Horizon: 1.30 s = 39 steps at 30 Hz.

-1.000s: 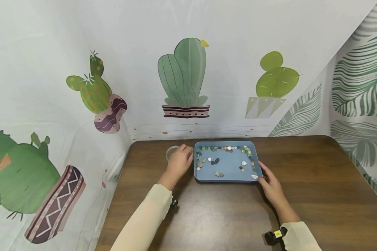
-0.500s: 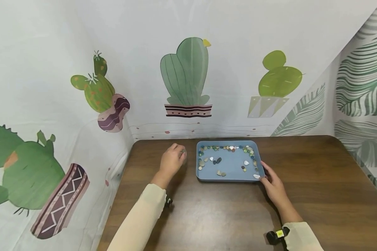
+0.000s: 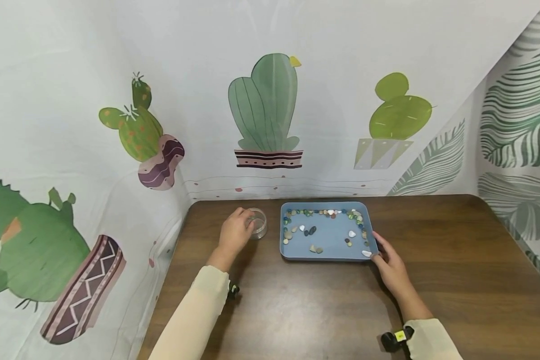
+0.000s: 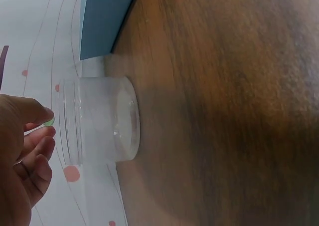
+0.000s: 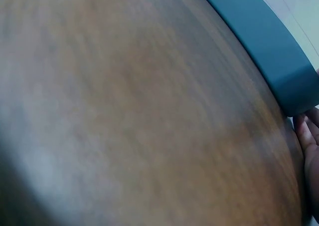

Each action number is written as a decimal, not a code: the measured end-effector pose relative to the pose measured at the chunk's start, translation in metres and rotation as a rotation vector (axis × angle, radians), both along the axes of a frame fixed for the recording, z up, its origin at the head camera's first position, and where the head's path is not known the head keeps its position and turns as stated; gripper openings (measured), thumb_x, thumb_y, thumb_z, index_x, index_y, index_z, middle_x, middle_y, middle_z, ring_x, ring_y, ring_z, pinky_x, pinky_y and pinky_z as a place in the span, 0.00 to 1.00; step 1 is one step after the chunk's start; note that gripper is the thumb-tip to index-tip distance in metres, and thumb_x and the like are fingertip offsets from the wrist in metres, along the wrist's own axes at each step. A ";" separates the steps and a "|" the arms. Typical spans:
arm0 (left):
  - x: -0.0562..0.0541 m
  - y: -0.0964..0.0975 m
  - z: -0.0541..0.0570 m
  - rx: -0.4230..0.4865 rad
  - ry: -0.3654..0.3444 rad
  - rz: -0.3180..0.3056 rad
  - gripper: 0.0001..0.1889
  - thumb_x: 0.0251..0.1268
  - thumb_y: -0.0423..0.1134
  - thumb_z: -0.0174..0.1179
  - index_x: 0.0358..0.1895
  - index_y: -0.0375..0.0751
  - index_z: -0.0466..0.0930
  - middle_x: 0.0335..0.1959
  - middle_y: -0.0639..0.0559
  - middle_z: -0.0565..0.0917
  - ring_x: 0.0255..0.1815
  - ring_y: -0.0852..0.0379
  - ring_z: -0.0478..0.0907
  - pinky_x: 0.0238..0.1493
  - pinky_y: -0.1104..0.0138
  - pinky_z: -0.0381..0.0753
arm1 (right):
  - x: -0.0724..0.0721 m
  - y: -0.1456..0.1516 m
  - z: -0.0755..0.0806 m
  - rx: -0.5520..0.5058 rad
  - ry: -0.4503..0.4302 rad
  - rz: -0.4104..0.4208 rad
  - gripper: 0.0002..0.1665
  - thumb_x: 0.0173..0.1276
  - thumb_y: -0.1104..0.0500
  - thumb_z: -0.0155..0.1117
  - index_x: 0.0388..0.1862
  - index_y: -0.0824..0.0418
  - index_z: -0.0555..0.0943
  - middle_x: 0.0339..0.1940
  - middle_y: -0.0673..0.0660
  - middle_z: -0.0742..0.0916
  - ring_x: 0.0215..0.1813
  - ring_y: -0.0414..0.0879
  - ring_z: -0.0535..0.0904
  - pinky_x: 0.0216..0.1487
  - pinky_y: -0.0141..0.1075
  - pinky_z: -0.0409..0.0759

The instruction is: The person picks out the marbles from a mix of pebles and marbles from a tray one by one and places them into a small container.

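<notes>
My left hand pinches a small green glass marble between thumb and finger. It is at the mouth of a clear round jar, which stands upright on the table. In the left wrist view the jar seems to have nothing in it. Just right of it lies a shallow blue tray with pebbles and marbles lined along its back and sides. My right hand grips the tray's front right corner, thumb at the rim. The right wrist view catches only part of that hand's fingers beside the tray wall.
Inside the tray, several loose stones lie apart from the rows, among them dark pebbles and a white stone. A brown wooden table bears everything. Behind it hangs a cactus-print cloth.
My left hand has moved left, from beside the tray's left edge to the jar's left side, uncovering the jar. My right hand stays at the tray corner.
</notes>
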State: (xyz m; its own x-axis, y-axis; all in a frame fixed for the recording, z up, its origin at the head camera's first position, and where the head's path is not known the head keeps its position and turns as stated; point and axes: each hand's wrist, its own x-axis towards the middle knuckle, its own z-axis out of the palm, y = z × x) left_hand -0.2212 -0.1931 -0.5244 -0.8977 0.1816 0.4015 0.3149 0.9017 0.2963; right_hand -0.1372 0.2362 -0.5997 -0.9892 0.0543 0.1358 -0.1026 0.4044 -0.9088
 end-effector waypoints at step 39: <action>0.004 0.011 0.003 0.026 0.022 -0.020 0.14 0.70 0.43 0.60 0.53 0.42 0.85 0.51 0.46 0.85 0.53 0.45 0.83 0.53 0.52 0.85 | -0.003 0.003 -0.006 0.030 -0.027 -0.011 0.37 0.73 0.69 0.55 0.79 0.57 0.63 0.71 0.69 0.75 0.58 0.26 0.69 0.50 0.12 0.67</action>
State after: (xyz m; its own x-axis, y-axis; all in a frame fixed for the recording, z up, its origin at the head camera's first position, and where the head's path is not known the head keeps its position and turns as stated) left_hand -0.2172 -0.1818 -0.5210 -0.8846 0.1892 0.4263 0.3400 0.8873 0.3117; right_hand -0.1397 0.2390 -0.6056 -0.9920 0.0615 0.1103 -0.0732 0.4321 -0.8989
